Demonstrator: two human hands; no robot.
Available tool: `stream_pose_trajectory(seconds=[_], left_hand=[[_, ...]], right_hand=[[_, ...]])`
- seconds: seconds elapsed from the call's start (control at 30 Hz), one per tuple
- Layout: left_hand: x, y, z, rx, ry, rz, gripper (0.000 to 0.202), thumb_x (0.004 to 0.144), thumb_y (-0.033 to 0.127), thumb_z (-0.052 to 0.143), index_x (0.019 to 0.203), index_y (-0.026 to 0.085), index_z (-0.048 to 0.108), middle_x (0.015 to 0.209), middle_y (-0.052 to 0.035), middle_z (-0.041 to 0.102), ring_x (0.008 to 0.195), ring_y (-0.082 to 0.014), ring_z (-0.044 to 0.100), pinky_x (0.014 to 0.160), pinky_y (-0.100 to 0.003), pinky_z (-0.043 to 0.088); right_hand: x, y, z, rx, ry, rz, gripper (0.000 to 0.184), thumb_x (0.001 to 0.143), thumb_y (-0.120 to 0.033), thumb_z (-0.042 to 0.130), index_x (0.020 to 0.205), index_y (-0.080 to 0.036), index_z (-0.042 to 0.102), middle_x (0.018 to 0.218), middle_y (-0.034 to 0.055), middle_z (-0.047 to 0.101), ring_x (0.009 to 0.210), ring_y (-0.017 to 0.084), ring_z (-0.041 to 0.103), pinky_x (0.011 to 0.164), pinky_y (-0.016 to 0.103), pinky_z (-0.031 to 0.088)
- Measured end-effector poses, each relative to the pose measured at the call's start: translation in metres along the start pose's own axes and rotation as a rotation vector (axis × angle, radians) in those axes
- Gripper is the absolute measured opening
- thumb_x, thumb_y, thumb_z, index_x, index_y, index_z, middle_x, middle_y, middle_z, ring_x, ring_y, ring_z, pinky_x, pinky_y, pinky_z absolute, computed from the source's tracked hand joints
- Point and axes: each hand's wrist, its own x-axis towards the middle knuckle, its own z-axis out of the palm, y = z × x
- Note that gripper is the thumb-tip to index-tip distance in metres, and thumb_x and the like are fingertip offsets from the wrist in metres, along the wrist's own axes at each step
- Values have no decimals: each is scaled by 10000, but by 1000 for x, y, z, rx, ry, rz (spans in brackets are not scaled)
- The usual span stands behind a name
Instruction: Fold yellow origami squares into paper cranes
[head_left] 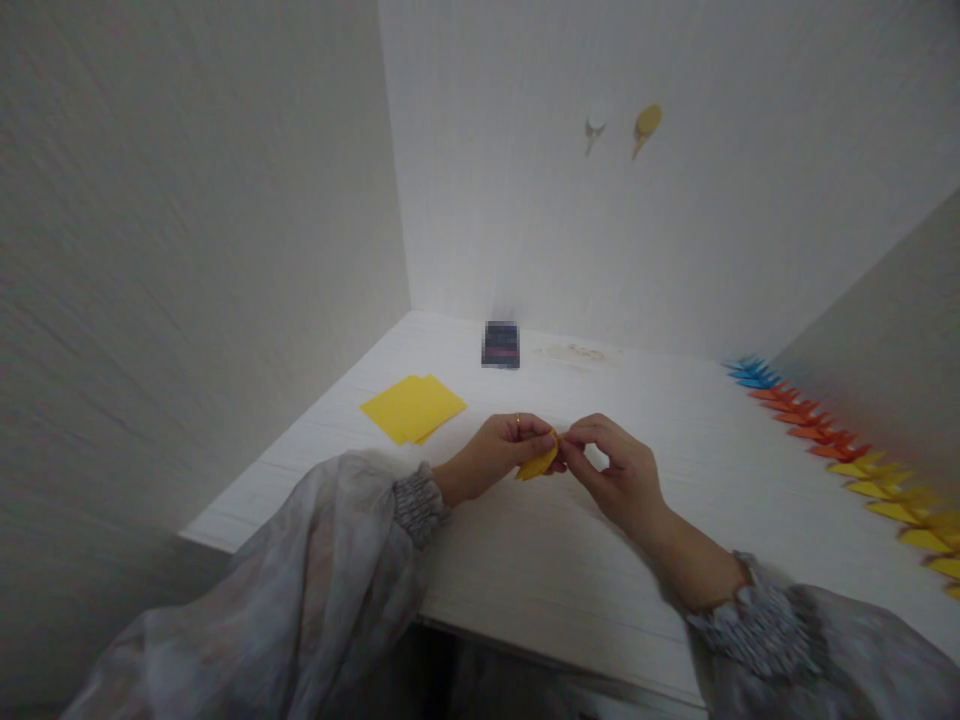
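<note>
Folded yellow paper [537, 466] in left hand [496, 448], right hand [624, 472] pinching its tip

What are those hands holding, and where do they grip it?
A folded yellow paper: the left hand grips its upper part, the right hand pinches its tip.

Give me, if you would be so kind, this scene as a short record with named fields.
Left hand: holding folded yellow paper
Right hand: fingertips pinching at the paper's right end
Surface: white table
Left side: overlapping yellow sheets, lying flat
Right side: row of folded paper pieces, blue at the far end, orange-red between, yellow nearest
Far edge: dark item, pixelated, identity unclear
Back wall: white hook and yellow hook
</note>
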Motion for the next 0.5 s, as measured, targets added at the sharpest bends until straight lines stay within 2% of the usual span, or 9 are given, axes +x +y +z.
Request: stream_pose_trajectory(seconds=[0.3,0.5], left_hand=[[1,-3,-2,-10,7,-27,321,602,358,681,753,97,571,629,-34,638,577,-107,586,595,-246,441],[0,-1,-1,-18,-2,-37,308,602,342,683,759,97,580,653,-43,647,601,-117,596,626,-267,446]], right_hand=[[-3,8,-4,-77,-28,-156,126,743,-131,541,828,-199,603,738,50,583,682,157,561,584,297,485],[-5,11,-4,-96,-41,-201,182,722,-85,558,863,-196,584,762,56,569,708,162,546,597,307,482]])
